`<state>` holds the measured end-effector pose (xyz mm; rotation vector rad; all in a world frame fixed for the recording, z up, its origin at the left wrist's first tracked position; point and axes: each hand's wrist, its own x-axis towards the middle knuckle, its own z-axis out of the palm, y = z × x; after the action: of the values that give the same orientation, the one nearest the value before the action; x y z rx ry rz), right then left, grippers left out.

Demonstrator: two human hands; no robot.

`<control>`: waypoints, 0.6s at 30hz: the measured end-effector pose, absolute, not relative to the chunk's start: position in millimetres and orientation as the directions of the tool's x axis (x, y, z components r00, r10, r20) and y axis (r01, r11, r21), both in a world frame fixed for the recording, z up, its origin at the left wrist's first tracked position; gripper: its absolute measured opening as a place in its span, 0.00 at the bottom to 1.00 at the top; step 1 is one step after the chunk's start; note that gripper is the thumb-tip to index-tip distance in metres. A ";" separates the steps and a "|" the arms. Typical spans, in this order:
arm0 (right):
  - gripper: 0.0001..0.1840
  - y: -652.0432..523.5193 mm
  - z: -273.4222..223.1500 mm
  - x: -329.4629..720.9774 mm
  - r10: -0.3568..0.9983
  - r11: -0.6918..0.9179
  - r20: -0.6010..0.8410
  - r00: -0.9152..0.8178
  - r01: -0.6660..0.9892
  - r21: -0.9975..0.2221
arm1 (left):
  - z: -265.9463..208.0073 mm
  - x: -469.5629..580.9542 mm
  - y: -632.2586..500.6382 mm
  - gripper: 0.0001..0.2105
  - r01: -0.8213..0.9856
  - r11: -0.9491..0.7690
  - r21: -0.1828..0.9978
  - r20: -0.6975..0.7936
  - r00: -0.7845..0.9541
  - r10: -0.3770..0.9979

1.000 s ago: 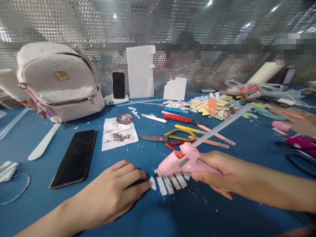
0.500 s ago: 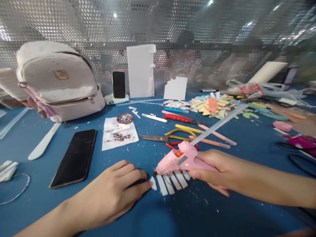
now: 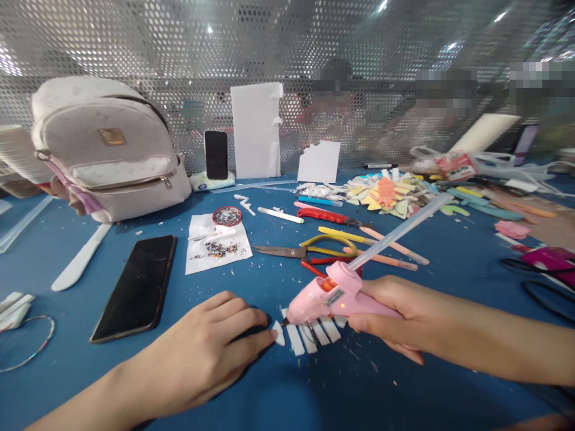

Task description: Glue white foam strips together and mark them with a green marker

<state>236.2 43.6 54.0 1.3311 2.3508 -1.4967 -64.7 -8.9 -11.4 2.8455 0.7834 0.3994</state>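
— Hardly anything but the pink glue gun point(image 3: 309, 303) has moved since the last frame: my right hand point(image 3: 399, 323) has dipped it a touch, while my left hand point(image 3: 227, 341) stays put.

— From the head view, the only one, how's the grip?

— Right fingers wrap the gun's handle. Left fingertips rest on the small white piece point(image 3: 279, 335) just ahead of them; the thumb is hidden, so whether it's pinched I can't tell.

— And the step in hand?

— Gluing, I'd judge: the dark nozzle point(image 3: 284, 322) points down beside that piece, and white strips point(image 3: 308, 340) fan out under the gun. Next seems to call for a steady tip and fingertips kept clear (the gun's little light is on).

— Anything in the way?

— Just beyond the gun lie scissors point(image 3: 283, 251) and, farther, a red-handled tool point(image 3: 321, 214); the long glue stick point(image 3: 399, 231) juts over that clutter. Past my left forearm lies a black phone point(image 3: 135, 287).
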 end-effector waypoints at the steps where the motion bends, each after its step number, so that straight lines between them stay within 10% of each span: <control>1: 0.22 43.5 53.7 236.2 0.625 0.140 -0.490 -0.608 0.705 -0.695 | -11.7 -64.8 -9.0 0.17 0.478 -0.849 0.226 0.211 0.826 0.522; 18: 0.23 45.8 56.6 235.4 0.620 0.145 -0.493 -0.611 0.707 -0.693 | -11.4 -64.7 -9.7 0.16 0.474 -0.854 0.215 0.224 0.827 0.515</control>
<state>235.4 45.8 56.6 1.3411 2.3078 -1.4801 -64.7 -9.7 -11.4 2.8584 0.7780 0.4136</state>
